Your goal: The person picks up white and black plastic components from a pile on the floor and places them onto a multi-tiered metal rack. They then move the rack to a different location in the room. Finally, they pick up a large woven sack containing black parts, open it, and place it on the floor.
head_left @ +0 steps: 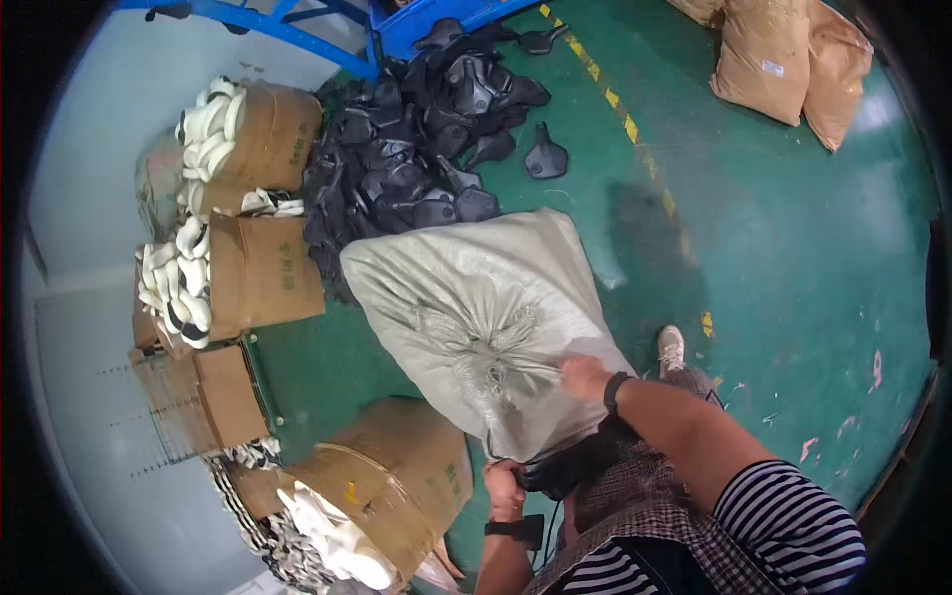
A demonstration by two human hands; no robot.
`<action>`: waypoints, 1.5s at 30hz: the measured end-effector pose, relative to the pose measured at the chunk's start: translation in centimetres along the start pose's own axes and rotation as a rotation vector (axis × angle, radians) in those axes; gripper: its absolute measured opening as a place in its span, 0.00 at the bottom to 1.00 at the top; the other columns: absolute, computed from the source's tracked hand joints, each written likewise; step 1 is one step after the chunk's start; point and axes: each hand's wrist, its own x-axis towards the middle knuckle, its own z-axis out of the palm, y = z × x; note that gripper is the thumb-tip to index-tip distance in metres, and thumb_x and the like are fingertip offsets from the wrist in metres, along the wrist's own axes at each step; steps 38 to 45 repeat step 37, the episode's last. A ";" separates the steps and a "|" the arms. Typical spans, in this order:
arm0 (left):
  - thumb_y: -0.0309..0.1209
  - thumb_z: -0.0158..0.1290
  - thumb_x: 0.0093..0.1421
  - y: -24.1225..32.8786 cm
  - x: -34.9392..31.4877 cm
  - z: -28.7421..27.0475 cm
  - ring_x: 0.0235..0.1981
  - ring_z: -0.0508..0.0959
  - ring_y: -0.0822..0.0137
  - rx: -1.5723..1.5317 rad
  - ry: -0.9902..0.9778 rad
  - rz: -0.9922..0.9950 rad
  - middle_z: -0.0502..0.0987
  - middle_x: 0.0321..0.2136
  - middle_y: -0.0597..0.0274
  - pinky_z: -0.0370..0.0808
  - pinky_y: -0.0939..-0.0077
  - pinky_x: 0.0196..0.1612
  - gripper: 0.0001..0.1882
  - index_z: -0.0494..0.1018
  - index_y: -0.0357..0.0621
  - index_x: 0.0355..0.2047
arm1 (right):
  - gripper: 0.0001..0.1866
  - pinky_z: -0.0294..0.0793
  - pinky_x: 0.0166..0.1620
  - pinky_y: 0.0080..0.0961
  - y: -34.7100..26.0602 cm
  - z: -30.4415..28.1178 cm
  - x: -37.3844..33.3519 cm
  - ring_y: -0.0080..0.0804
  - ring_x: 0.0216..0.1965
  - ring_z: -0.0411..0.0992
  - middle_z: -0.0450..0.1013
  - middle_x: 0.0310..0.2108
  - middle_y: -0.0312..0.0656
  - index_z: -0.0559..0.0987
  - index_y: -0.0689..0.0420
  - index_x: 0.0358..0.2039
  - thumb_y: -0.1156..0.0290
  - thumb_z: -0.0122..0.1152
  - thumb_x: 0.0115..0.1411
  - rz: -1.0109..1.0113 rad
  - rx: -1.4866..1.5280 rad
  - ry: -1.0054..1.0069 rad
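Observation:
A large pale woven sack (466, 297) stands bulging in front of me. Its gathered top is drawn together in folds around a knotted middle. My right hand (585, 379) is closed on a fold of the sack, right of the gather. Lower down, my left hand (504, 483) has its fingers curled at the sack's near edge, where a taut fold runs up toward the knot. Beside the left hand lies a black soft bundle (570, 466) against my checked apron (635, 496). What exactly sits inside the left fingers is too small to make out.
Black flat moulded parts (397, 159) lie heaped beyond the sack, near a blue metal frame (337, 50). Cardboard boxes (266, 263) with white parts line the left; another box (397, 476) stands nearby. Brown sacks (759, 59) rest far right, past yellow-black floor tape (605, 89).

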 end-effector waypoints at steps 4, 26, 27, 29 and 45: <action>0.18 0.48 0.33 -3.7 -1.5 0.7 0.14 0.67 0.68 -0.239 0.094 -0.127 0.67 0.13 0.64 0.62 0.76 0.19 0.03 0.67 0.38 0.12 | 0.18 0.67 0.47 0.38 3.5 -2.6 -3.0 0.46 0.43 0.69 0.72 0.39 0.51 0.76 0.56 0.40 0.58 0.51 0.55 0.060 0.269 -0.141; 0.32 0.54 0.51 -15.0 -13.3 6.5 0.35 0.72 0.62 0.303 -0.057 0.131 0.75 0.36 0.47 0.67 0.69 0.40 0.21 0.70 0.20 0.36 | 0.05 0.63 0.14 0.31 40.7 25.4 -72.6 0.33 0.14 0.66 0.64 0.13 0.42 0.69 0.61 0.24 0.74 0.46 0.51 1.018 1.242 1.233; 0.32 0.54 0.50 -15.7 -12.7 5.5 0.36 0.75 0.61 0.255 -0.081 0.160 0.76 0.33 0.52 0.70 0.68 0.39 0.16 0.73 0.30 0.34 | 0.04 0.64 0.14 0.32 40.2 28.6 -76.1 0.34 0.14 0.67 0.65 0.14 0.43 0.69 0.61 0.25 0.74 0.47 0.51 1.064 1.353 1.188; 0.33 0.55 0.47 -18.2 -10.2 2.8 0.37 0.76 0.59 0.686 -0.070 0.399 0.77 0.31 0.56 0.72 0.66 0.38 0.13 0.74 0.39 0.32 | 0.04 0.66 0.15 0.34 39.6 34.3 -81.0 0.37 0.14 0.68 0.66 0.16 0.46 0.68 0.61 0.29 0.75 0.47 0.51 1.095 1.542 1.077; 0.43 0.69 0.24 -16.4 -20.4 19.5 0.31 0.77 0.55 2.048 -0.463 0.961 0.78 0.26 0.51 0.73 0.58 0.39 0.24 0.77 0.40 0.21 | 0.08 0.73 0.21 0.36 37.8 42.4 -89.5 0.40 0.19 0.72 0.71 0.24 0.50 0.68 0.62 0.35 0.75 0.50 0.54 1.051 1.876 1.285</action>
